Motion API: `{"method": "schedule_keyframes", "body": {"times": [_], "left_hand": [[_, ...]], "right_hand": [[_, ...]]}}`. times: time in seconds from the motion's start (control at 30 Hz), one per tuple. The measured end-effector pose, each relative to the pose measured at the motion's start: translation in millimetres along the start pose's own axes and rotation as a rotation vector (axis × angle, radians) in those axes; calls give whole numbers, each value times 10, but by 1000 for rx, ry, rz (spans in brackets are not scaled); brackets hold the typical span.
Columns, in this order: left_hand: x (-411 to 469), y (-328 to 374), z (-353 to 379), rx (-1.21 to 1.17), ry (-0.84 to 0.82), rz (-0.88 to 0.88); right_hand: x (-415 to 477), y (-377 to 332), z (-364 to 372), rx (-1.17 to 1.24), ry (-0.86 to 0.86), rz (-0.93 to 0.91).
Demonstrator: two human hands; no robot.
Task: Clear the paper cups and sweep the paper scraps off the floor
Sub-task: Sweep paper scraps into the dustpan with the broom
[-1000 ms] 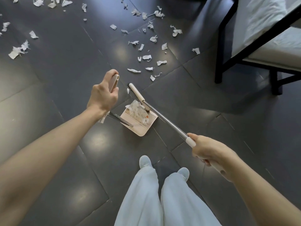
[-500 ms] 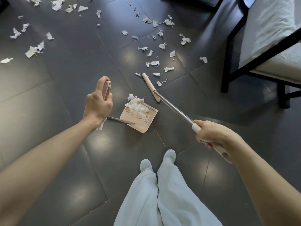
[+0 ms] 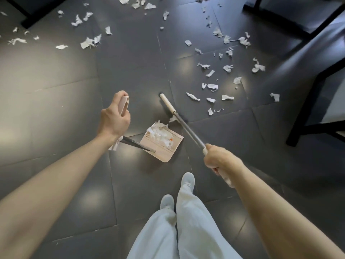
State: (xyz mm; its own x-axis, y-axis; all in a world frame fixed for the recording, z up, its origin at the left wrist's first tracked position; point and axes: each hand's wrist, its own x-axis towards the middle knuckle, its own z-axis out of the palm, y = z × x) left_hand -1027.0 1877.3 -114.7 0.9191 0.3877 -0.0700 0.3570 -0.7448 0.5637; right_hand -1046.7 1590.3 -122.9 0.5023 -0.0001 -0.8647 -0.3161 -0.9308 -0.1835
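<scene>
My left hand [image 3: 114, 120] grips the pink top of the dustpan handle [image 3: 124, 104]. The beige dustpan [image 3: 164, 146] lies on the dark tiled floor ahead of my feet, with a heap of white paper scraps [image 3: 159, 132] in it. My right hand [image 3: 219, 160] grips the broom handle [image 3: 190, 131]. The cream broom head [image 3: 167, 103] is down on the floor just beyond the pan. Several white scraps [image 3: 212, 86] lie loose on the floor to the right of the broom head, and more scraps [image 3: 87, 42] lie at the far left. No paper cups show.
A black-framed seat with a pale cushion [image 3: 317, 101] stands at the right edge. Another dark frame [image 3: 283, 14] is at the top right, and a black furniture leg [image 3: 31, 21] at the top left. My feet [image 3: 179, 191] stand right behind the dustpan.
The view has moved forward, so more scraps at the far left and top are in sight. The broom head has swung a little left of the loose scraps. Both hands keep their grips.
</scene>
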Motion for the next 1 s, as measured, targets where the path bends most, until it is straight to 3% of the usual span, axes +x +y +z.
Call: {"method": "schedule_keyframes", "body": {"times": [0.17, 0.33, 0.47, 0.7, 1.0], "left_hand": [[331, 158, 132, -30, 68, -86], [722, 243, -33, -40, 120, -125], [1266, 323, -364, -84, 241, -125], [2753, 379, -1080, -234, 439, -88], [5210, 570, -2100, -313, 612, 25]], "right_hand": [[130, -178, -329, -78, -189, -63], [166, -427, -998, 46, -175, -88], [292, -829, -1591, -9, -125, -136], [599, -2143, -2769, -118, -2, -295], [1199, -4374, -4154, 230, 160, -541]]}}
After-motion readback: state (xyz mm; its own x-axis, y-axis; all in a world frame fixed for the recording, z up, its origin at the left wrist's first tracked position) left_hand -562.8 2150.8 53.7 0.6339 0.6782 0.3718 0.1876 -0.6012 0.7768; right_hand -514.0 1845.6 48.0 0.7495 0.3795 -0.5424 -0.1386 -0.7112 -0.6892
